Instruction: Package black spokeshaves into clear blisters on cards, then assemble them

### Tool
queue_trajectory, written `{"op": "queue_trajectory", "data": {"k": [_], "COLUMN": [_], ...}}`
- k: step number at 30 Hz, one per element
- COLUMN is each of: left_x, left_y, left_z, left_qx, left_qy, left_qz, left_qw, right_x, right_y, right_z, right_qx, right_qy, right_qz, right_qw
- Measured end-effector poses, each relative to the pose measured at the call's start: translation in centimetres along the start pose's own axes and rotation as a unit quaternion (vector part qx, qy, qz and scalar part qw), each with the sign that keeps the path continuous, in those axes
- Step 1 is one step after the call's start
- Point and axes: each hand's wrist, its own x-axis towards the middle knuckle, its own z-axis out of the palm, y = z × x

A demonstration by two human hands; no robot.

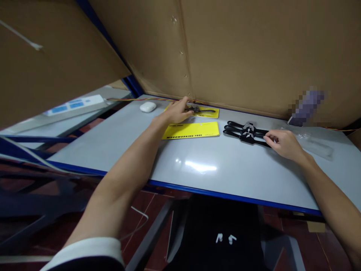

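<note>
Your left hand (pixel 177 112) reaches far forward, fingers apart at the lone spokeshave (pixel 207 111) on its yellow card (pixel 216 114), while your right hand (pixel 286 144), palm down, pinches the grouped spokeshaves' (pixel 247 138) handles on the tabletop (pixel 175 165).

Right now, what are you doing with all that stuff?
The person's left hand is at a dark tool on the back yellow card. The right hand has its fingertips at the handle ends of some black tools bunched together. Another yellow card lies in front, and clear plastic is beyond the right hand.
</note>
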Motion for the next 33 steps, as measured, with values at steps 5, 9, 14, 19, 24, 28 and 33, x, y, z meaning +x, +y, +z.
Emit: {"op": "queue_trajectory", "data": {"k": [5,9,14,19,24,28,33], "left_x": [-0.1,-0.1,-0.2,-0.4,-0.5,-0.3,-0.2], "left_y": [0.1,-0.8,-0.6,0.1,0.0,0.4,1.2], "left_z": [0.3,0.7,0.3,0.2,0.7,1.0,1.1], "left_qx": [0.044,0.026,0.026,0.064,0.027,0.032,0.045], "left_qy": [-0.013,-0.048,-0.023,-0.004,-0.005,-0.041,-0.040], "left_qz": [-0.004,-0.021,0.011,0.018,0.003,-0.025,-0.025], "left_qw": [0.999,0.998,0.999,0.998,1.000,0.998,0.998], "right_x": [0.0,0.0,0.1,0.2,0.3,0.2,0.2], "right_y": [0.0,-0.1,-0.1,-0.2,-0.5,-0.4,-0.2], "right_z": [-0.1,0.0,0.3,0.2,-0.2,0.1,0.3], "right_qx": [0.000,0.003,-0.009,-0.029,-0.014,-0.018,-0.018], "right_qy": [-0.001,-0.003,0.012,0.066,0.069,0.041,0.053], "right_qz": [-0.005,-0.004,-0.011,0.030,0.053,0.054,0.013], "right_qw": [1.000,1.000,1.000,0.997,0.996,0.998,0.998]}}
